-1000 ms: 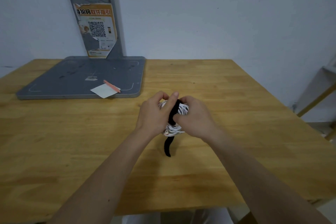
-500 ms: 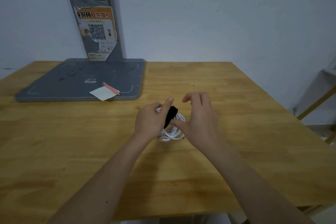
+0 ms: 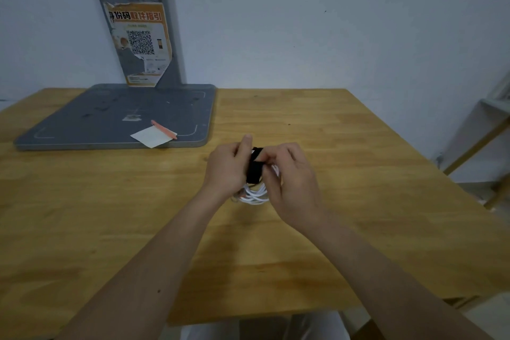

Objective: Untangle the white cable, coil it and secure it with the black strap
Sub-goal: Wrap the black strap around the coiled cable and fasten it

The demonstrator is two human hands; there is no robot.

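The white cable (image 3: 255,194) is a small coil held just above the middle of the wooden table (image 3: 345,174). A black strap (image 3: 254,167) is wrapped around the coil's upper part. My left hand (image 3: 227,167) grips the coil from the left, thumb raised beside the strap. My right hand (image 3: 289,174) comes from the right and pinches the strap's top end with thumb and forefinger. Both hands hide much of the coil; only its lower loops show.
A grey base plate (image 3: 110,121) with an upright post (image 3: 138,16) stands at the back left, carrying a white paper slip (image 3: 150,136) and an orange pen (image 3: 164,130). A shelf frame (image 3: 485,141) stands off the table's right side.
The strap's loose tail, hanging below the coil a second ago, is now wound round it. My right hand let go half a second ago and has closed back onto the strap.
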